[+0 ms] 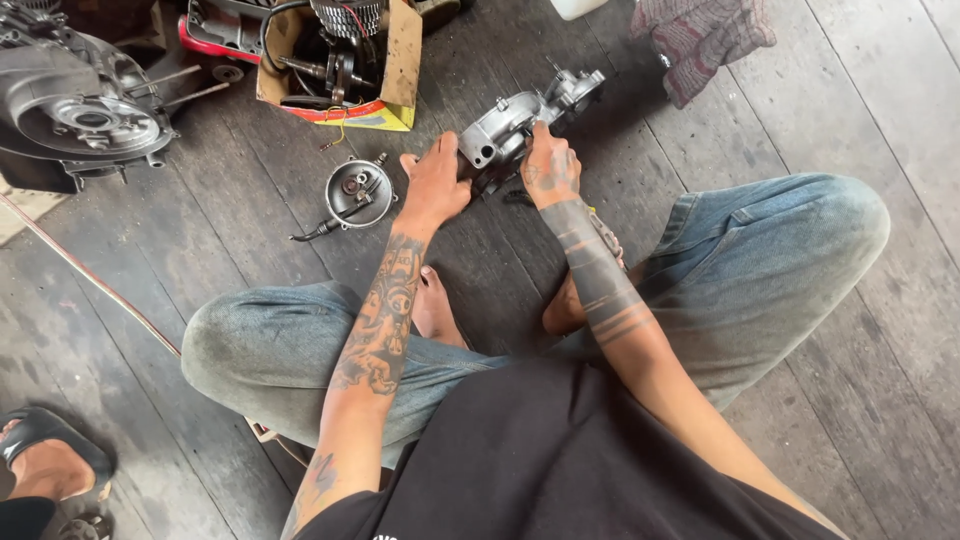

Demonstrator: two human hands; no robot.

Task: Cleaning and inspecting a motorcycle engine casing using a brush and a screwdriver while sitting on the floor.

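I sit cross-legged on a dark wooden floor. A grey cast-metal engine casing (520, 122) lies on the planks in front of my knees. My left hand (434, 184) grips its near left end. My right hand (549, 170) presses on its middle from above, fingers curled over the metal. What lies under the casing is hidden by both hands.
A round metal plate with a cable (358, 192) lies left of my hand. A cardboard box of engine parts (345, 60) stands behind it, a large engine block (75, 105) at far left. A checked rag (700, 38) lies top right. Another person's sandalled foot (45, 460) is at bottom left.
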